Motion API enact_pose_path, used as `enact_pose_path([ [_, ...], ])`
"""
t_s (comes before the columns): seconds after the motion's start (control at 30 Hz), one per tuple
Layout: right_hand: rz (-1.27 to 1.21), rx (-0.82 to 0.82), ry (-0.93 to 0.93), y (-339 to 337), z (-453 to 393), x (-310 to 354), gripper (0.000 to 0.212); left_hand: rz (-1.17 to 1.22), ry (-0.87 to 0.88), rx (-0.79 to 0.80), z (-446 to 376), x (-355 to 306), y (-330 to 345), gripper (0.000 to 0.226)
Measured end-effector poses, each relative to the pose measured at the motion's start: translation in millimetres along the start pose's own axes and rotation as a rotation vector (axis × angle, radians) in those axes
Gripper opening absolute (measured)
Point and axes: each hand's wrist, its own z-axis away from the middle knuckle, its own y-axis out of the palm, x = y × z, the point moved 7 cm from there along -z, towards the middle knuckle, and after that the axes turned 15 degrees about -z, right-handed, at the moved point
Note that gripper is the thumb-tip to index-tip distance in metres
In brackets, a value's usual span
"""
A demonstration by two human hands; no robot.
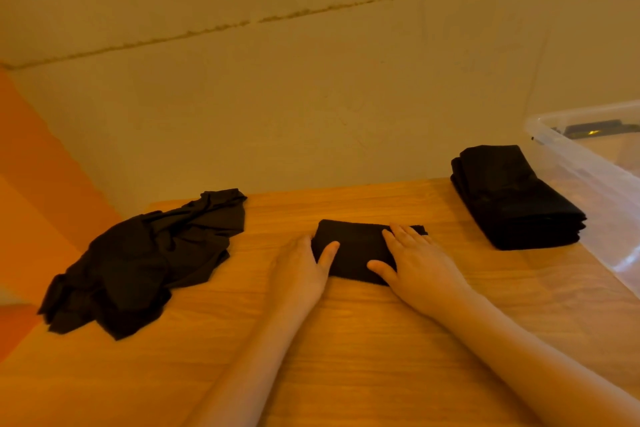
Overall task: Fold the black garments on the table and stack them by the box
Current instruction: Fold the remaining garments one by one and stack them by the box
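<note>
- Our left hand (300, 265) and right hand (417, 263) rest on the folded cloth (356, 251) at mid-desk (346, 340), fingers straight and flat.
- A crumpled heap (145, 263) lies to the left.
- The folded stack (512, 198) touches the clear box (588, 163) at far right.

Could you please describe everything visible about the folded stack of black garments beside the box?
The folded stack is black, soft-looking cloth, several layers showing as edges along its near and left sides. It lies flat and neat on the wooden table at the far right, next to the clear plastic box; whether they touch is unclear. Neither hand touches it.
</note>
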Motion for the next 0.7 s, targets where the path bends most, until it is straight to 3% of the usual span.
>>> enact_pose_path([
  [0.13, -0.182, -0.252, -0.087, -35.5, 6.1, -11.8, 0.05, 0.445, -0.079, 0.045, -3.3, 8.4, -0.1, 0.025],
  [0.2, -0.194, -0.272, -0.048, -41.9, 2.2, -21.7, 0.049, 0.53, -0.049, 0.024, -1.8, 8.8, -3.1, 0.003],
  [0.27, -0.223, -0.228, 0.015, -39.4, -4.8, -30.6, 0.049, 0.593, -0.013, 0.011, -2.9, 7.4, -2.4, 0.006],
  [0.5, -0.436, -0.189, 0.116, -30.1, -13.4, -48.7, 0.017, 0.451, 0.026, -0.048, -6.3, 2.4, -4.3, 0.015],
  [0.7, -0.509, -0.258, 0.124, -32.2, -12.9, -49.5, 0.018, 0.342, 0.028, -0.041, -9.5, -1.7, -0.4, 0.014],
])
